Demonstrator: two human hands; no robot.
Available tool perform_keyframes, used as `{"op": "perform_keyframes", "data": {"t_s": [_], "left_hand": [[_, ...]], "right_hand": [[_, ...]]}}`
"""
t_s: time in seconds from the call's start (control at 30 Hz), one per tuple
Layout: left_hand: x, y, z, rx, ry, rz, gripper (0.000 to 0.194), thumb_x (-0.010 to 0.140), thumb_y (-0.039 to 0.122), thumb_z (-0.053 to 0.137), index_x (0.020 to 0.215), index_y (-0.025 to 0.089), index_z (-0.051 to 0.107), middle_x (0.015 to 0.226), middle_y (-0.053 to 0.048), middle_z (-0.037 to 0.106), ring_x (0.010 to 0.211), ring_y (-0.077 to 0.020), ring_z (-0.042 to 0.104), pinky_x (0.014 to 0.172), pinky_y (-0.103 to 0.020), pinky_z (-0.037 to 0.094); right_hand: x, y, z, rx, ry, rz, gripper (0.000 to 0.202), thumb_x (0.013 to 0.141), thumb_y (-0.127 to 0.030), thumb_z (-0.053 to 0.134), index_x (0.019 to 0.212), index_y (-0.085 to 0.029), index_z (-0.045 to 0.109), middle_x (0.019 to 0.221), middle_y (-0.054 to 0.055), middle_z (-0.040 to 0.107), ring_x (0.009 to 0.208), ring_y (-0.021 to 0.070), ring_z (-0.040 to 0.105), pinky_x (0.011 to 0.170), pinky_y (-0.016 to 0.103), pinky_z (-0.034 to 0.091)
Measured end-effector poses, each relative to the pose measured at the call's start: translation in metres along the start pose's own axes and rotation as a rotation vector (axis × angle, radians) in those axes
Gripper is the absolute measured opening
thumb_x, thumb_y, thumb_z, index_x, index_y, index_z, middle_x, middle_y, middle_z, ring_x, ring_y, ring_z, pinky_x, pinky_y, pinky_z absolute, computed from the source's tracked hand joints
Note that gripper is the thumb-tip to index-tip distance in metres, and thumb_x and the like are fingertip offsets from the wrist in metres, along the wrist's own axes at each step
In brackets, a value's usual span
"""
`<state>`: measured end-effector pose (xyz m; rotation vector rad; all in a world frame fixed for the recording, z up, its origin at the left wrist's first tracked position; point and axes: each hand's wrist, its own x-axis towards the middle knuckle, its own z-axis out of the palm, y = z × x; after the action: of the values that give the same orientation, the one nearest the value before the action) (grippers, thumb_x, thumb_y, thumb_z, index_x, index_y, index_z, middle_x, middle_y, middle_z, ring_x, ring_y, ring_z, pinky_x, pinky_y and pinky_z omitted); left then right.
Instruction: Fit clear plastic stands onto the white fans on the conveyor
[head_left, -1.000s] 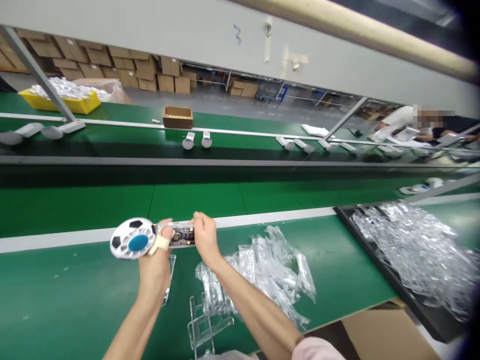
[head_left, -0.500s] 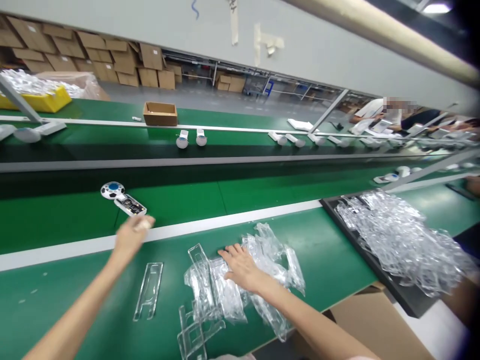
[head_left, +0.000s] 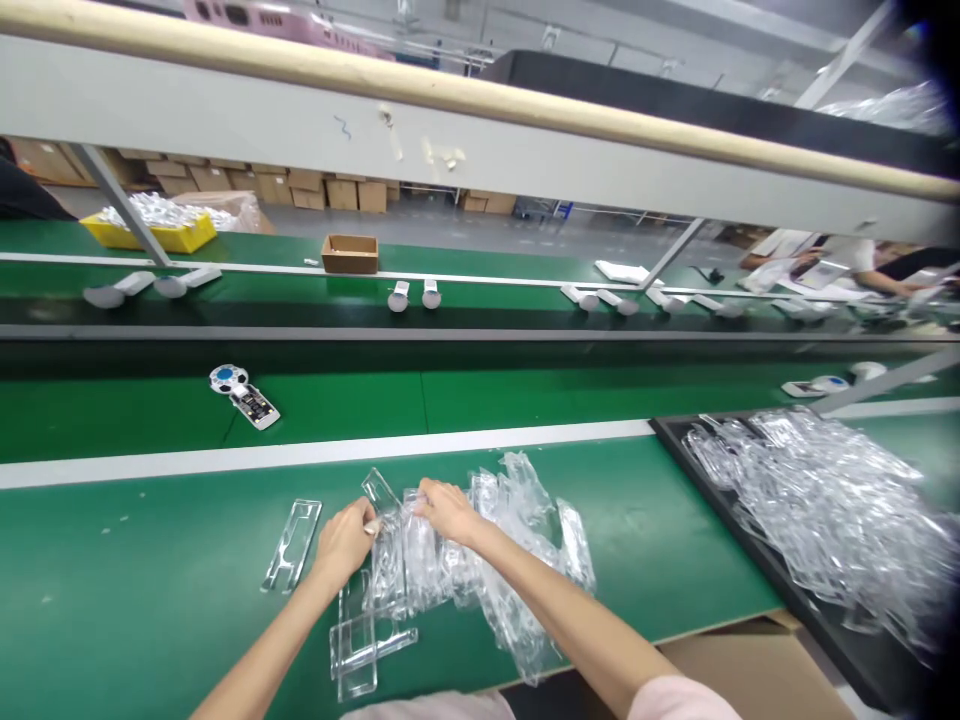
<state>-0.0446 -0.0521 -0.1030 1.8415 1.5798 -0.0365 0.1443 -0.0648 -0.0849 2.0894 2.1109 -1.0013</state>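
My left hand (head_left: 347, 541) is closed, its fingertips at the left edge of a pile of clear plastic pieces in thin bags (head_left: 491, 540). Something small and pale (head_left: 372, 526) shows at those fingertips; I cannot tell what it is. My right hand (head_left: 448, 512) pinches the upper end of a bagged clear piece (head_left: 422, 560) in the pile. Just beyond the left fingers a bare clear plastic shell (head_left: 380, 490) juts out. More bare shells (head_left: 356, 655) overlap nearer to me, and a single shell (head_left: 292, 545) lies left of my left hand.
A device with a football-patterned disc (head_left: 244, 396) and exposed circuitry lies on the green belt (head_left: 360, 400). To the right, a black tray (head_left: 709, 480) holds heaped clear pieces (head_left: 825, 530). Across stand a brown box (head_left: 350, 255) and yellow bin (head_left: 187, 237). People work at far right.
My left hand has moved from the belt's edge beside the device to the pile. The right hand has gone from lying flat on the bags to pinching one. The view has shifted.
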Motion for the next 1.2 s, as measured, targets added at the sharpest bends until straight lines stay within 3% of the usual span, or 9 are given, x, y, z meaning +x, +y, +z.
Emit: {"op": "perform_keyframes", "data": {"t_s": [0.1,0.2,0.3,0.37,0.47,0.7,0.9,1.07,1.2], "left_hand": [[-0.003,0.000,0.007,-0.106,-0.008,-0.009,0.010,0.082,0.018,0.046,0.085,0.020,0.056,0.068,0.000,0.066,0.058,-0.0140,0.063,0.059,-0.023,0.041],[-0.003,0.000,0.012,-0.177,-0.008,-0.040,0.019,0.079,0.018,0.049,0.097,0.018,0.057,0.074,-0.002,0.068,0.057,-0.0132,0.063,0.054,-0.021,0.041],[-0.002,0.001,0.010,-0.169,0.009,-0.055,0.014,0.075,0.015,0.052,0.084,0.017,0.063,0.070,-0.004,0.068,0.062,-0.0166,0.064,0.056,-0.023,0.041],[-0.005,0.004,0.005,-0.150,0.042,-0.039,0.015,0.073,0.011,0.050,0.071,0.018,0.063,0.069,-0.005,0.068,0.069,-0.0183,0.065,0.062,-0.024,0.041],[-0.017,0.009,-0.007,-0.151,0.096,0.002,0.019,0.076,0.014,0.046,0.069,0.020,0.063,0.073,-0.005,0.069,0.076,-0.0190,0.063,0.066,-0.025,0.040],[-0.066,0.006,-0.051,-0.196,0.311,0.213,0.021,0.081,0.028,0.043,0.075,0.024,0.062,0.081,-0.002,0.066,0.073,-0.0181,0.059,0.065,-0.026,0.042],[-0.087,-0.004,-0.083,-0.205,0.475,0.343,0.021,0.084,0.034,0.044,0.083,0.024,0.063,0.092,-0.004,0.066,0.085,-0.0194,0.060,0.074,-0.025,0.043],[-0.101,-0.008,-0.096,-0.229,0.481,0.422,0.018,0.080,0.029,0.047,0.081,0.024,0.064,0.094,-0.006,0.066,0.088,-0.0213,0.060,0.076,-0.026,0.045],[-0.112,-0.002,-0.107,-0.350,0.426,0.391,0.016,0.079,0.033,0.051,0.077,0.024,0.063,0.094,-0.007,0.066,0.086,-0.0216,0.060,0.071,-0.026,0.046]], "right_hand": [[-0.006,0.005,-0.005,0.069,0.008,-0.029,0.019,0.088,-0.021,0.045,0.100,-0.018,0.059,0.090,0.006,0.069,0.086,0.0210,0.064,0.068,0.026,0.039],[-0.010,0.011,-0.009,0.146,-0.001,-0.078,0.025,0.088,-0.016,0.040,0.101,-0.018,0.061,0.092,0.005,0.069,0.083,0.0174,0.064,0.067,0.024,0.040],[-0.013,0.015,-0.015,0.211,-0.025,-0.134,0.030,0.080,-0.007,0.043,0.096,-0.018,0.066,0.094,0.003,0.069,0.085,0.0152,0.064,0.069,0.021,0.042],[-0.016,0.016,-0.020,0.231,-0.031,-0.153,0.030,0.074,-0.002,0.044,0.084,-0.017,0.068,0.082,0.001,0.069,0.081,0.0154,0.063,0.067,0.020,0.041],[-0.023,0.013,-0.029,0.236,-0.005,-0.165,0.024,0.071,-0.002,0.047,0.071,-0.017,0.065,0.069,-0.001,0.064,0.074,0.0152,0.061,0.063,0.021,0.039],[-0.043,-0.010,-0.041,0.221,0.111,-0.187,0.007,0.077,-0.015,0.059,0.082,-0.019,0.061,0.080,0.000,0.062,0.076,0.0156,0.057,0.064,0.022,0.034],[-0.053,-0.026,-0.046,0.135,0.128,-0.316,0.024,0.088,-0.016,0.045,0.101,-0.022,0.064,0.096,0.005,0.067,0.092,0.0196,0.060,0.078,0.026,0.039],[-0.067,-0.040,-0.055,0.170,0.073,-0.361,0.043,0.083,-0.007,0.039,0.121,-0.021,0.053,0.104,0.007,0.063,0.088,0.0171,0.060,0.074,0.026,0.041],[-0.074,-0.052,-0.062,0.330,0.171,-0.265,0.017,0.083,-0.016,0.046,0.091,-0.023,0.059,0.074,-0.002,0.061,0.067,0.0137,0.056,0.062,0.023,0.038]]}}
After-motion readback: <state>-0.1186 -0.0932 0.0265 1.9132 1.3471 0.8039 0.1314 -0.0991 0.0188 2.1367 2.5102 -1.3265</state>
